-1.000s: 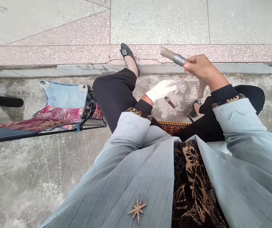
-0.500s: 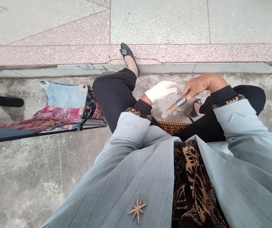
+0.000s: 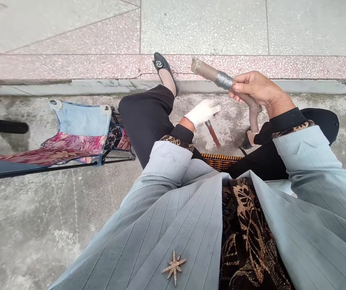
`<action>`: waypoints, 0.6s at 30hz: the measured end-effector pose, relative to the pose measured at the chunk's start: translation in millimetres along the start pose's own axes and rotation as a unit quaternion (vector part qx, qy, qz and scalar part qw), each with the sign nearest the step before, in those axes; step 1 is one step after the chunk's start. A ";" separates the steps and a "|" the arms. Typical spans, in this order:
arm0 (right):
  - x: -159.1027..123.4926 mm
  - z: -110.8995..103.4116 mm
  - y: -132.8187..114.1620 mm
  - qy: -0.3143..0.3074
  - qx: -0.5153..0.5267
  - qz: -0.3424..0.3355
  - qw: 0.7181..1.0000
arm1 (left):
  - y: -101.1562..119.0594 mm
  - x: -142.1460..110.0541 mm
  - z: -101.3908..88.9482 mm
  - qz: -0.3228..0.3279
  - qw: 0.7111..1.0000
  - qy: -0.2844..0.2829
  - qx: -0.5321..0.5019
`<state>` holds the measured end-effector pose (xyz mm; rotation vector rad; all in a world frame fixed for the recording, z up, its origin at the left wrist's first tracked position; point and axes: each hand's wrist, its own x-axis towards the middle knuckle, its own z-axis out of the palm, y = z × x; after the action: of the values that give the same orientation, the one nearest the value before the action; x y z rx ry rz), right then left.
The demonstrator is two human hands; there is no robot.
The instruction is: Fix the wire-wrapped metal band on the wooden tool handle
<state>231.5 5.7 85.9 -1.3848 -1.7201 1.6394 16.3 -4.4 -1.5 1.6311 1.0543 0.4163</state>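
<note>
While the bare right hand (image 3: pixel 253 89) is closing around a long brown wire-bound rod (image 3: pixel 210 70), the white-gloved left hand (image 3: pixel 204 112) is hanging well apart from it, low over the concrete ground (image 3: pixel 173 121), its fingers lying together. The right hand is clamped just below a band of silver wire (image 3: pixel 223 80), lifting the rod's open tip up and outward while its dark curved lower end (image 3: pixel 253 114) is jutting down past the wrist. Under the gloved palm, a narrow reddish-brown strip (image 3: pixel 213 135) is slanting down toward the ground; whether the glove is holding it or only lying near it, I cannot tell. The step in hand is reading as holding the rod up in view, and any move on the strip would call for the gloved fingers to close on it. All this is happening just beyond a woven orange-and-black rim (image 3: pixel 221 161), while a folding stool (image 3: pixel 80 123) is standing to that rim's left and a terrazzo kerb (image 3: pixel 236 66) is running far beyond it.
</note>
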 end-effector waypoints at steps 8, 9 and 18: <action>-0.8 -15.8 2.8 0.056 0.019 -0.026 0.998 | -8.7 4.2 4.0 -0.010 0.998 -0.014 0.067; -1.0 -18.6 3.8 0.068 0.020 -0.029 0.997 | -6.8 2.1 4.6 0.003 0.999 -0.023 0.028; 17.4 -23.3 14.5 0.227 -0.190 0.091 0.951 | 4.7 -9.6 5.1 0.057 0.988 -0.062 -0.132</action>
<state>248.5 30.0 72.4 -1.9665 -1.7134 0.9760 16.8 -15.2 3.4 1.4645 0.7802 0.5015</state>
